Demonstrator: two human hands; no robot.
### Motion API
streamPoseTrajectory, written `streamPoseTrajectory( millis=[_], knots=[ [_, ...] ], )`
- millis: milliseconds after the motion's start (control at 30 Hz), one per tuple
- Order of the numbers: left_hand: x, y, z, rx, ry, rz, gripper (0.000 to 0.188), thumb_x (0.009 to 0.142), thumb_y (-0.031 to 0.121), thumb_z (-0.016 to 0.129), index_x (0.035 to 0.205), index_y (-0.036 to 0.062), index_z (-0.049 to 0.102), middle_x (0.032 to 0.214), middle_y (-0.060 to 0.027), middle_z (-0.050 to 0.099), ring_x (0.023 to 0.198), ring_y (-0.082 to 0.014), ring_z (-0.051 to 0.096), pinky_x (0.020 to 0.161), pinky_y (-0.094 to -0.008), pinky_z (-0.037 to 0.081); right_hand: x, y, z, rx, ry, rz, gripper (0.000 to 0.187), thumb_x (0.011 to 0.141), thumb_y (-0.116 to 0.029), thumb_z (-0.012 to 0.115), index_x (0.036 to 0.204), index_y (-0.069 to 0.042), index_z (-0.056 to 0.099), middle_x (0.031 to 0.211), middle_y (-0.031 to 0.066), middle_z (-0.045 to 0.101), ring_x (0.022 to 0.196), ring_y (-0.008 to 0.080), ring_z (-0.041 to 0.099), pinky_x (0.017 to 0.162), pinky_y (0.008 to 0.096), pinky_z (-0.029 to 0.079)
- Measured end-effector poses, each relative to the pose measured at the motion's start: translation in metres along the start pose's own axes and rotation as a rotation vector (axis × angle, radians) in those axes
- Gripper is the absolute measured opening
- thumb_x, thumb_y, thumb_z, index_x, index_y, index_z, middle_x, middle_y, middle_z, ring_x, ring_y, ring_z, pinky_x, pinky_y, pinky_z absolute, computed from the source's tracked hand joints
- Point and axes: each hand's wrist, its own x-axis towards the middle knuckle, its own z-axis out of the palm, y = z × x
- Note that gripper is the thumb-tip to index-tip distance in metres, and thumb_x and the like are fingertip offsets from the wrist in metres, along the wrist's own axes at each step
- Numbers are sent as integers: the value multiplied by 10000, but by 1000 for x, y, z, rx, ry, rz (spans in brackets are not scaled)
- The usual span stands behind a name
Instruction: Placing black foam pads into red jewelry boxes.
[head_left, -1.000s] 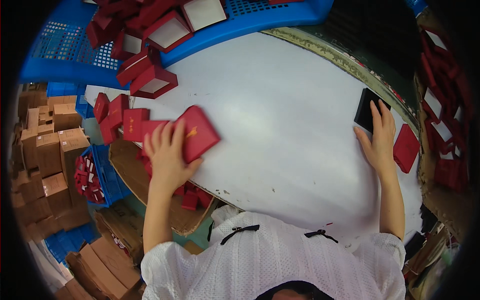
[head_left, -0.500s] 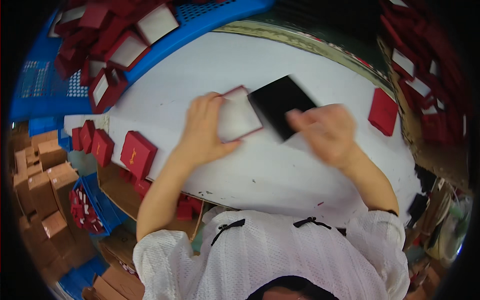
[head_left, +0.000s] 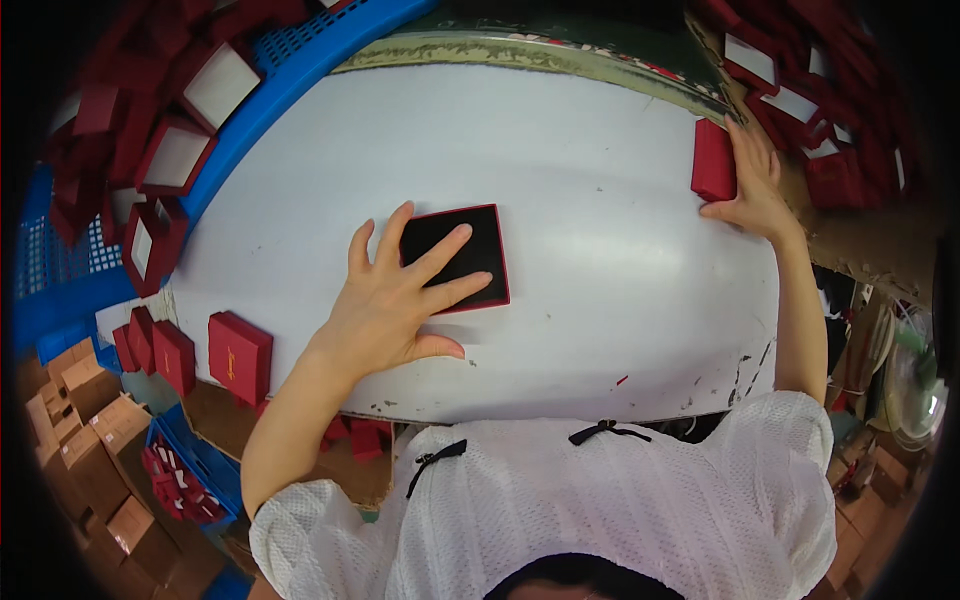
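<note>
A small square box base [head_left: 493, 218] with a red rim lies on the table, and a black pad [head_left: 425, 236] fills it. Over it spreads my left hand [head_left: 385, 295], two fingertips on the pad, the thumb off to the near side. At the table's right side my right hand [head_left: 757, 190] is closed around the edge of a red box lid [head_left: 713, 160], thumb at its near corner and fingers along its right side.
Red boxes with white insides heap in a blue crate [head_left: 225, 150] at far left and in a cardboard carton [head_left: 735, 85] at far right. Several closed red boxes [head_left: 240, 357] line the white table's [head_left: 600, 300] left edge. Brown cartons [head_left: 120, 420] stack at lower left.
The black pad has gone from my right hand into the box base. My right hand has moved right to the red lid; my left hand has shifted from the box's side to over the pad.
</note>
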Motion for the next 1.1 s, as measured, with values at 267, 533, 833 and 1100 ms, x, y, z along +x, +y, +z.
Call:
streamPoseTrajectory(
  millis=[267, 533, 833, 1100],
  knots=[
    [26, -7, 57, -604, 642, 168, 1030, 573, 204, 819, 1397, 111, 208, 1396, -314, 205, 1217, -442, 346, 986, -490, 359, 38, -189, -17, 626, -44, -522, 981, 455, -418, 846, 1261, -37, 437, 1186, 201, 466, 1082, 358, 460, 911, 424, 392],
    [30, 3, 36, -210, 327, 28, 915, 596, 342, 768, 1346, 31, 345, 1393, -262, 260, 1244, -427, 322, 991, -553, 275, 4, -207, 7, 584, 81, -644, 884, 589, -561, 726, 1216, -6, 443, 1187, 225, 427, 1073, 385, 425, 899, 498, 341],
    [-78, -26, 0, 211, 151, -738, 918, 540, 400, 739, 1357, 157, 398, 1292, -180, 390, 1225, -381, 333, 1012, -589, 183, 226, -169, -13, 551, 587, -652, 311, 691, -184, 693, 951, -50, 588, 951, 145, 570, 887, 333, 566, 740, 422, 462],
    [-199, -32, -32, 206, 248, -1172, 1121, 570, 457, 796, 1438, 87, 191, 1396, -209, 304, 1292, -413, 264, 1051, -497, 216, 341, -133, -16, 759, 513, -780, 642, 714, -272, 631, 1279, -62, 413, 1181, 138, 528, 1066, 318, 526, 853, 442, 448]
  ],
)
